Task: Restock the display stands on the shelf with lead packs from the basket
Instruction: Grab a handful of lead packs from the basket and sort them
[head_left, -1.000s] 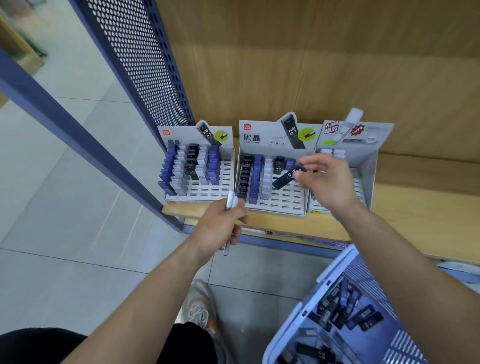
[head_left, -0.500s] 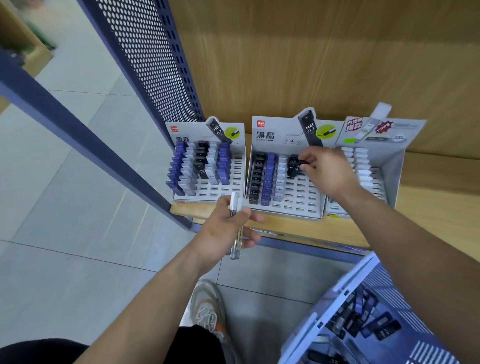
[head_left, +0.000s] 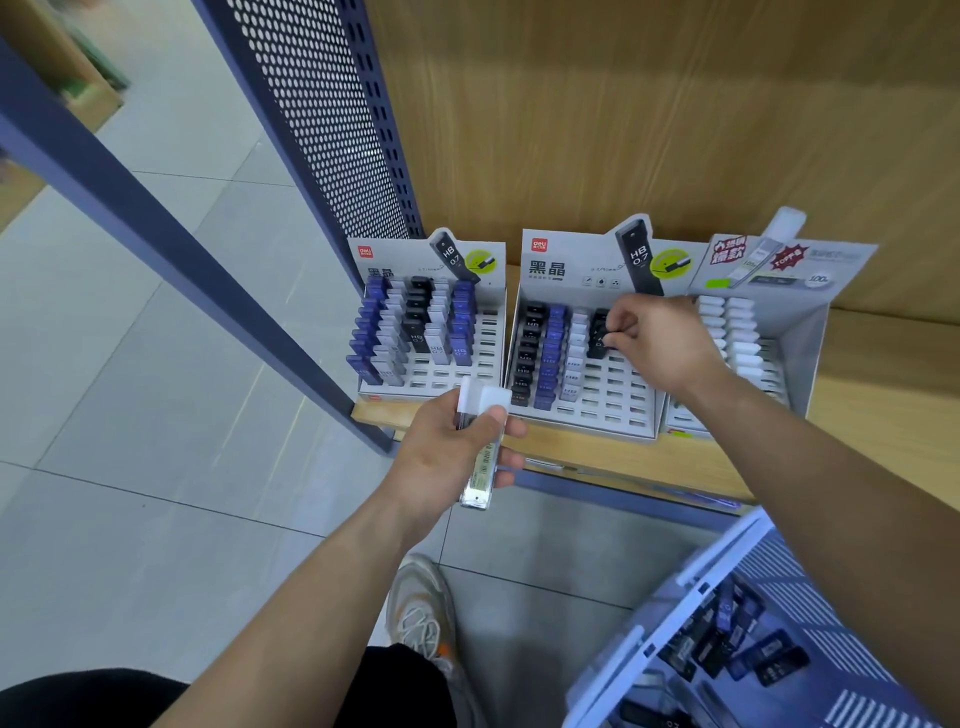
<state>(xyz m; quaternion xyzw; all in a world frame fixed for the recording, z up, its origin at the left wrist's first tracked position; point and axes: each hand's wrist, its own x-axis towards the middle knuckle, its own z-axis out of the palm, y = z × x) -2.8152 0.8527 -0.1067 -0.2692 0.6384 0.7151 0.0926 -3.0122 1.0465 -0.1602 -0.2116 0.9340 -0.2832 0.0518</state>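
Three grey display stands sit side by side on the wooden shelf: the left stand (head_left: 488, 358), the middle stand (head_left: 618, 395) and the right stand (head_left: 795, 338). My right hand (head_left: 660, 343) pinches a black lead pack (head_left: 598, 338) that stands in the fourth column of the middle stand. My left hand (head_left: 457, 452) hovers at the shelf's front edge, shut on clear lead packs with white caps (head_left: 480, 447). The pale blue basket (head_left: 691, 582) at the lower right holds several dark lead packs (head_left: 737, 644).
A dark blue perforated panel (head_left: 322, 119) and a slanted blue post (head_left: 171, 244) border the shelf (head_left: 878, 415) on the left. Grey floor tiles and my shoe (head_left: 421, 608) lie below. The wooden back wall rises behind the stands.
My right hand carried the black pack from above the middle stand down into its fourth column. The view shifted, so the stands and basket slid right. My left hand kept its clear packs.
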